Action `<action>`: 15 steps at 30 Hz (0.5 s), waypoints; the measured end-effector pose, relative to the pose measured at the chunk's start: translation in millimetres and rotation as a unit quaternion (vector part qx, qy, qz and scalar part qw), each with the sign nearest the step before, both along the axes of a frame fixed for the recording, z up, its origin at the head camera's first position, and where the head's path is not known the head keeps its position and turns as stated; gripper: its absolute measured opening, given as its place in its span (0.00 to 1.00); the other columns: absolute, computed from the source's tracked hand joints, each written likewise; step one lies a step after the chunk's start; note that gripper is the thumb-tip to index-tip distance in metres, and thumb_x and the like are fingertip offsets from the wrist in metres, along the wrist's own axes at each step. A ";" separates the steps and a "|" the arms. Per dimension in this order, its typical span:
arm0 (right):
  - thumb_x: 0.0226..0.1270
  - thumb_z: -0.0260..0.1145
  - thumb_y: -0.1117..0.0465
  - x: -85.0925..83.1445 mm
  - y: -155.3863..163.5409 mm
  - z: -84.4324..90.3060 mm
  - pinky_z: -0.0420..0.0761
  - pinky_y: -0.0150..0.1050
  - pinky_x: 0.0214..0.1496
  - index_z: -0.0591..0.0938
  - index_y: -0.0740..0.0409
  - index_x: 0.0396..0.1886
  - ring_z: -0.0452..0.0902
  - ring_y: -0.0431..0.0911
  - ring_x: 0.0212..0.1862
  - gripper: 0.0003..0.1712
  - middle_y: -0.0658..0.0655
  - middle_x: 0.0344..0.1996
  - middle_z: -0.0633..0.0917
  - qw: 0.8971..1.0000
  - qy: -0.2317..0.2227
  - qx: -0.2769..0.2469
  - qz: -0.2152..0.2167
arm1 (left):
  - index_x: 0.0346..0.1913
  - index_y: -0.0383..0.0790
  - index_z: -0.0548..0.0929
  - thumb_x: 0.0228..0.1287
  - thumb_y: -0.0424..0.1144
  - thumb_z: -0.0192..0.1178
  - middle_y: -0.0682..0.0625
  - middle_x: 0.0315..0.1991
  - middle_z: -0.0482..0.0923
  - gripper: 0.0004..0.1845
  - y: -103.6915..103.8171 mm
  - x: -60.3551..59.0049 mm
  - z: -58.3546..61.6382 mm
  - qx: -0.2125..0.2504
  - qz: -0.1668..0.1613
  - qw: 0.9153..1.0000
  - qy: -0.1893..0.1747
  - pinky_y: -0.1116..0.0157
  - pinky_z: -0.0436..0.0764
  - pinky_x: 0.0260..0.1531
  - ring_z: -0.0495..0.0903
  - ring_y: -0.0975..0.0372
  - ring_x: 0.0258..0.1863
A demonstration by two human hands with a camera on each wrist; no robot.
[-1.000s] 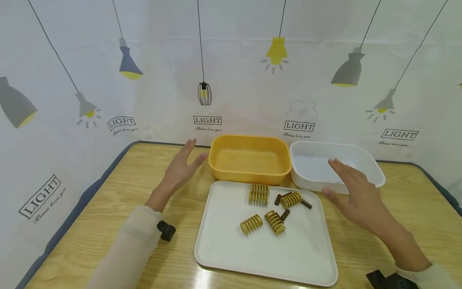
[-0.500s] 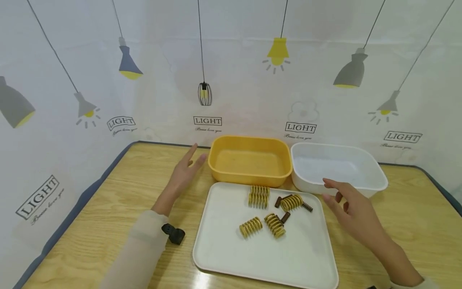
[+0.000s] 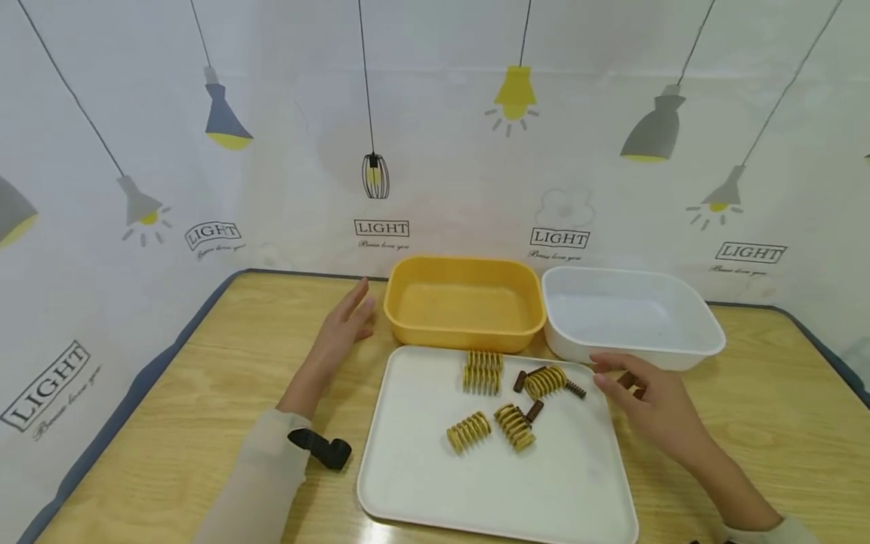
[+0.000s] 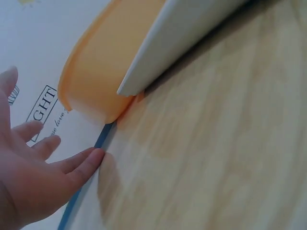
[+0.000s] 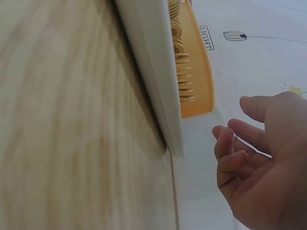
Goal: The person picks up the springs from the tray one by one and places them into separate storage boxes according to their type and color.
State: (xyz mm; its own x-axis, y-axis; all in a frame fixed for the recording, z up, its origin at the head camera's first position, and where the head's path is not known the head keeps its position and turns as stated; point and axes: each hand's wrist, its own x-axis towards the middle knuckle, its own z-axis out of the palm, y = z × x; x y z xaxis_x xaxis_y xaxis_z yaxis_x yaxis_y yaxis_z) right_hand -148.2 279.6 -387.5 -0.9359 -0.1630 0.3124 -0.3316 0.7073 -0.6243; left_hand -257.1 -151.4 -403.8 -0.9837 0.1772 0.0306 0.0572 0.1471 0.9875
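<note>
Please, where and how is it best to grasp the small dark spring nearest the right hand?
Probably pinch the dark spring across its middle coils from above. It lies flat on the tray, free on the side toward the right hand, whose fingers are near.

Bright, even light is falling from above me, leaving only soft shadows under my left hand (image 3: 343, 325) and the bins. Glare is shining off the white tray (image 3: 435, 483) at its near edge. My wrist views are looking blurred, and the head view is bending at its edges.
</note>
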 end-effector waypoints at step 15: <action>0.69 0.64 0.54 -3.9 6.3 -21.8 0.71 0.33 0.14 0.81 0.54 0.53 0.72 0.41 0.17 0.16 0.55 0.41 0.83 0.997 -0.050 -0.055 -0.006 | 0.75 0.54 0.54 0.75 0.45 0.49 0.48 0.74 0.51 0.30 3.3 2.1 -10.0 0.069 -0.026 0.997 0.021 0.53 0.66 0.62 0.67 0.48 0.63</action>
State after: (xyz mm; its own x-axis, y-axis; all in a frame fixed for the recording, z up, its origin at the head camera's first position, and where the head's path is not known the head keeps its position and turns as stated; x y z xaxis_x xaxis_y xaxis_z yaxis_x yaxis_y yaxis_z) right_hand -152.1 285.8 -409.4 -0.9648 -0.1220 0.2330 -0.2562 0.6362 -0.7278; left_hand -255.0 -148.1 -413.8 -0.9706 0.2188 0.1002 0.1038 0.0050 0.9946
